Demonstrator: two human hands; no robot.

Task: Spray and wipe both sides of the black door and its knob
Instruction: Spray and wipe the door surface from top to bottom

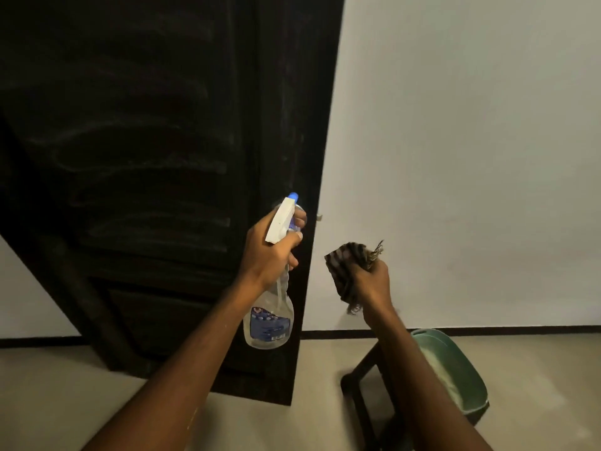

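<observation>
Head view, L hand [270, 252] fingers wrapped on spray bottle [271, 315] (near black door [146, 157]), R hand [370, 283] fisted round cloth [349, 265]

spray bottle [270, 320] blue label, print too blurred to read

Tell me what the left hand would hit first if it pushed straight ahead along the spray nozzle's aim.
Most likely the black door: the left hand holds the spray bottle with its nozzle aimed at the door's right edge. Depth is unclear, so the gap can't be judged.
</observation>
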